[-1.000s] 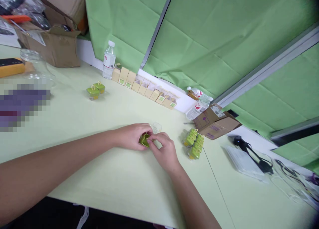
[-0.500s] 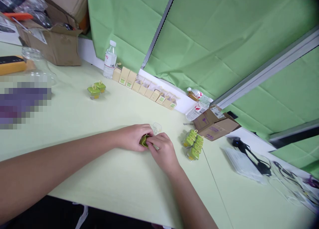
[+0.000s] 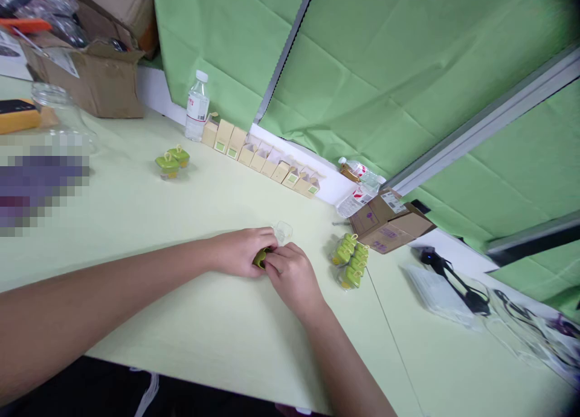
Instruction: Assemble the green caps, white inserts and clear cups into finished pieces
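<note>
Green lid: the small green lid (image 3: 260, 258) is between the two hands, above the table (image 3: 203, 332), its hollow side partly showing toward the wearer and the rest covered by fingers.
Lid's handling: it looks like thin moulded plastic, so probably very light, fairly stiff with a little give, and smooth enough to slip; hard squeezing could bend the rim.
Where to hold the lid: best by its outer side walls, between thumb and fingers, leaving the hollow free.
Left hand: the left hand (image 3: 240, 252) wraps the lid from the left, fingers curled over the far side and thumb near the close side, closed around it.
Right hand: the right hand (image 3: 292, 278) comes from the right, thumb and forefinger brought close together at the lid's open face; whether they pinch a part of it cannot be told, as the tips are hidden.
Arms: the left forearm lies long and low from the left edge; the right one slants up from the lower right, wrist slightly bent.
Clear cup: a see-through cup (image 3: 284, 231) stands just beyond the fingers.
Lidded cups: one group (image 3: 351, 260) sits to the right, a pair (image 3: 172, 161) farther off to the left.
</note>
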Demonstrator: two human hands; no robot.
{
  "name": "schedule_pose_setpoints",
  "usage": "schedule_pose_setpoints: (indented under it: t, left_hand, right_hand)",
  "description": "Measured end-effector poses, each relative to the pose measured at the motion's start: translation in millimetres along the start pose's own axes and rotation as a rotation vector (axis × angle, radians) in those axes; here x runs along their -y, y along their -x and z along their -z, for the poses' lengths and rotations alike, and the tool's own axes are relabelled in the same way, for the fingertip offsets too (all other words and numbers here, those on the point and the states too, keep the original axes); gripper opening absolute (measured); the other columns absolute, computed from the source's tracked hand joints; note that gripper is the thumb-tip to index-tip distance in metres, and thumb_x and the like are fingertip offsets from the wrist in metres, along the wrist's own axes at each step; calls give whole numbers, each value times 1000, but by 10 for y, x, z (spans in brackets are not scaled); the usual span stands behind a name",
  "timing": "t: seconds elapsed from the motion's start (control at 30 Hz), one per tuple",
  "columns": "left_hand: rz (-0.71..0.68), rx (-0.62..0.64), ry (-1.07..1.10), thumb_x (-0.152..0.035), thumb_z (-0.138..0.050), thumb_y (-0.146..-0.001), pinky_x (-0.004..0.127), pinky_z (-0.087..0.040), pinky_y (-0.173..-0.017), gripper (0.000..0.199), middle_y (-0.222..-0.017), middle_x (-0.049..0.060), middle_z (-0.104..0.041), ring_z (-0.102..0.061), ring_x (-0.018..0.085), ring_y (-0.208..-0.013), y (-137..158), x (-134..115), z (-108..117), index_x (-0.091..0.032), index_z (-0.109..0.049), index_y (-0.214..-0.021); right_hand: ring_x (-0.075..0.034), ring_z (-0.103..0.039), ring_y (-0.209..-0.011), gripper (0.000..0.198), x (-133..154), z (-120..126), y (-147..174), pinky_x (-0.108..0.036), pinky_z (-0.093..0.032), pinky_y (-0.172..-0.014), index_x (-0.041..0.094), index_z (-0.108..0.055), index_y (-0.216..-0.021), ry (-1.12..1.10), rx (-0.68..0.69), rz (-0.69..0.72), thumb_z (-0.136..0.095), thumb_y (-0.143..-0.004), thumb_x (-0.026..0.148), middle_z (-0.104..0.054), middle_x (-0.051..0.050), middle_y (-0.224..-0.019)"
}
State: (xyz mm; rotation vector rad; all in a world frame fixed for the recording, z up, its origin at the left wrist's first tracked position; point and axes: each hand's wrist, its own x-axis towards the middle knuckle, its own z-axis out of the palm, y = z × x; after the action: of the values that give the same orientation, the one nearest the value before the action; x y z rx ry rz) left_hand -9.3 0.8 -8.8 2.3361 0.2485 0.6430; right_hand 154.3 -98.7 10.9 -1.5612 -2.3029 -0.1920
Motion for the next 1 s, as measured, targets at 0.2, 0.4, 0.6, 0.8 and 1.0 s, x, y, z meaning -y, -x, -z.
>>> schedule_pose_setpoints:
  t: [0.2, 0.4, 0.6, 0.8, 1.0]
  left_hand:
    - [-4, 2, -17, -17, -63, -72, 28, -45, -72, 29, -100, 4, -56, -58, 17, -83, 0, -11, 13, -19, -59, -100]
    - [-5, -52, 20, -15, -64, -71, 28, -45, -72, 30, -98, 3, -56, -57, 16, -82, -12, -55, 55, -19, -60, -101]
    - [63, -222, 193, -23, -72, -72, 28, -48, -71, 34, -97, 3, -60, -56, 14, -79, -64, -83, 76, -19, -59, -103]
    - [116, -267, 416, -26, -77, -71, 35, -50, -88, 46, -103, 6, -63, -59, 17, -90, -77, -10, 29, -18, -57, -112]
    - [98, -273, 553, -7, -65, -70, 35, -52, -88, 49, -116, 10, -60, -62, 18, -98, -87, 2, 7, -17, -55, -116]
  right_hand:
    - [-16, -53, -69, 26, -41, -63, 4, -30, -43, -69, 22, -68, -70, -42, -45, 8, -56, -86, 4, -67, -1, -72]
    - [-18, -57, -73, 15, -71, -12, 2, -34, -47, -76, 23, -69, -88, -179, -102, -13, -59, -89, 13, -70, -2, -80]
    - [-19, -64, -84, 20, -63, 112, 7, -35, -52, -79, 26, -69, -108, -432, -239, -154, -61, -90, 21, -74, -3, -97]
    - [-19, -69, -89, 18, -87, 59, 4, -34, -55, -84, 23, -72, -104, -722, -241, -347, -59, -92, 28, -74, -4, -99]
    - [-18, -68, -85, 15, -94, 22, 4, -33, -56, -80, 22, -70, -99, -833, -287, -428, -64, -88, 31, -74, -5, -93]
